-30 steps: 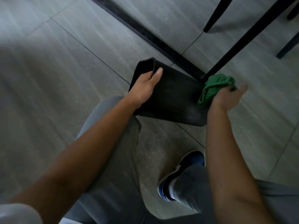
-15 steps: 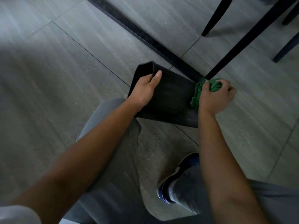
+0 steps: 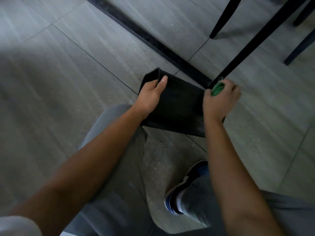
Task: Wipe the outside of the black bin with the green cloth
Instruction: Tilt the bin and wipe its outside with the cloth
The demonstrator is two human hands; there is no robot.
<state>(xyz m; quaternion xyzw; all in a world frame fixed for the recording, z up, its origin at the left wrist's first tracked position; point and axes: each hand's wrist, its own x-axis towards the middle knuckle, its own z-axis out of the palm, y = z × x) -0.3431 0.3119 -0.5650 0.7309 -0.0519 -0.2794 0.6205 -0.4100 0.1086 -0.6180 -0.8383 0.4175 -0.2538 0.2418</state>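
We have the black plastic bin [image 3: 177,106] tipped on its side over the grey tiled floor [image 3: 68,82]. Our left hand [image 3: 151,96] grips its rim; our right hand [image 3: 219,99] clutches the bunched green cloth [image 3: 217,89] against its base end. We judge wiping underway; next, draw the cloth along the wall.

Bin [image 3: 179,106]: black, faint fine ribbing on outer wall. Cloth [image 3: 217,88]: bright green, plain. Floor tiles [image 3: 68,82]: grey, streaked grain, thin dark grout lines. Floor strip [image 3: 153,41]: black. Chair legs [image 3: 252,41]: black. Trousers [image 3: 122,167]: grey. Shoe [image 3: 189,183]: black upper, blue sole edge; sock white.
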